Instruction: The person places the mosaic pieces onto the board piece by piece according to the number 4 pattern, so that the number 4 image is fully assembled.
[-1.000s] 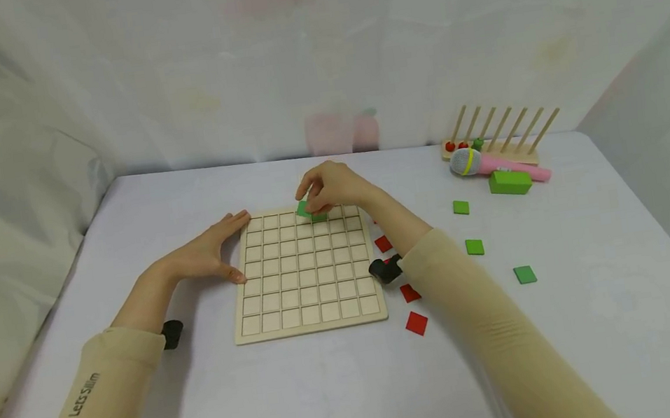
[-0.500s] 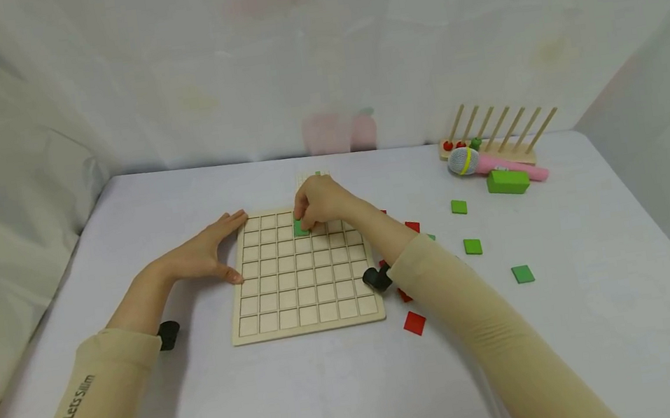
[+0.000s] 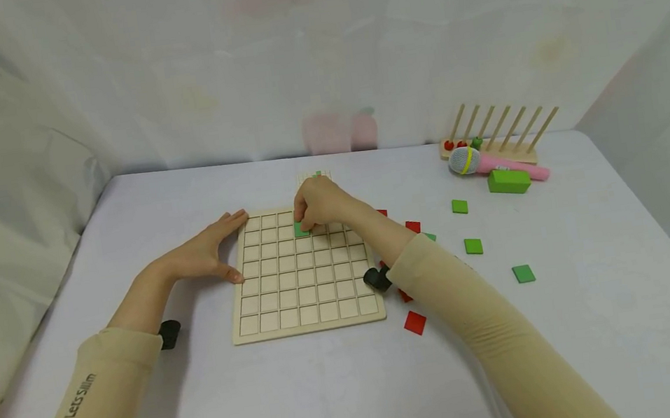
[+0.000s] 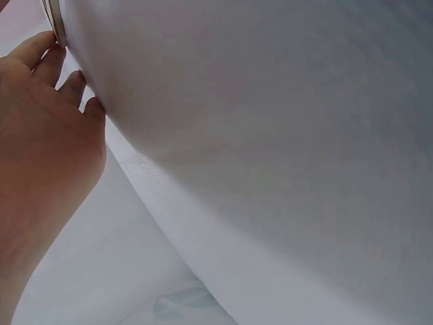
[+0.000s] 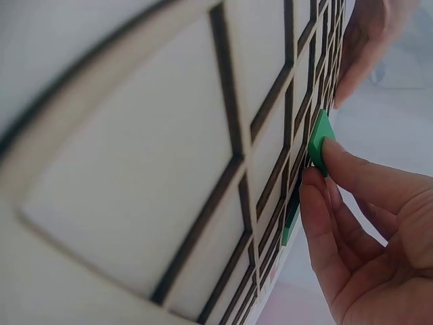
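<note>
A light wooden grid board lies on the white table, its cells divided by thin raised ridges. My right hand is over its back rows and pinches a green square tile; in the right wrist view that tile stands tilted against the ridges under my thumb. Another green piece shows lower, partly behind my fingers. My left hand rests along the board's left edge, fingers and thumb spread; its fingertips touch the board's side in the left wrist view.
Right of the board lie several red tiles and several green tiles, some partly behind my right forearm. Farther back are a green block, a pink toy microphone and a pegged wooden rack. A small grid card is behind my hand.
My right hand has come down from the board's back edge toward me, bringing the green tile to a cell near the back. The grid card has come into view. My left hand stays put.
</note>
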The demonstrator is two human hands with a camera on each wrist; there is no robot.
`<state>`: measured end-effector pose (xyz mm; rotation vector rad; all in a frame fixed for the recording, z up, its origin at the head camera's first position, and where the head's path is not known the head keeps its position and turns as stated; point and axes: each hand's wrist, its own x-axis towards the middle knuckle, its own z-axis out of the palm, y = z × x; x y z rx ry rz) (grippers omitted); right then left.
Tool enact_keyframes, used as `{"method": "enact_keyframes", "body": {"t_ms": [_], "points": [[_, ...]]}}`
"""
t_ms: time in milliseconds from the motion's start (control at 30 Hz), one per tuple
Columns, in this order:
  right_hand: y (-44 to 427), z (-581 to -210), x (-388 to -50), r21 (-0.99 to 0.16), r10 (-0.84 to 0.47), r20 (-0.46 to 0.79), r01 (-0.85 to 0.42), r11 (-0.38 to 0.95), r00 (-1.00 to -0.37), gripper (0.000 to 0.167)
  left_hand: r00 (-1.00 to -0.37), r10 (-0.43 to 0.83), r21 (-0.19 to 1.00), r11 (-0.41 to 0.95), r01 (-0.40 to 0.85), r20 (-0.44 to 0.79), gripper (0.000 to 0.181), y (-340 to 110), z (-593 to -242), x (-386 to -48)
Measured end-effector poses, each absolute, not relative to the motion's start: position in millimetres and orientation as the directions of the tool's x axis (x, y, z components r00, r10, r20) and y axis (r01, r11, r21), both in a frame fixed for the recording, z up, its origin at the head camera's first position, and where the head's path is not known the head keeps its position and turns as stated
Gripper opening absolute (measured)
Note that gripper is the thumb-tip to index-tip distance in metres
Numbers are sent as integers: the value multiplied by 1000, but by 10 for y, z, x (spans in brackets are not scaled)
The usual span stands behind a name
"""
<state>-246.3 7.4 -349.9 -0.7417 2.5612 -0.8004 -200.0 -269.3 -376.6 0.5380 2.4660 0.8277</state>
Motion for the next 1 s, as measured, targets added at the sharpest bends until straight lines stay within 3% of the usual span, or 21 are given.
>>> {"method": "enact_keyframes", "body": {"t_ms": [500,667,1000], "points": [[48,-3531,-2482,-552,-603,-135,-446,705,-786,4,-808,495,631,747,208,-320,125,-2694,-3768,-2004],[59,-3501,-2486,-572,-594,-163,-415,707,-788,9,-808,493,634,746,203,-322,124,-2692,-3763,-1998],[486,-3330,-2670,-629,-555,-130,-365,687,-821,20,-809,487,620,758,204,-330,124,-2680,-3759,-2000]]}}
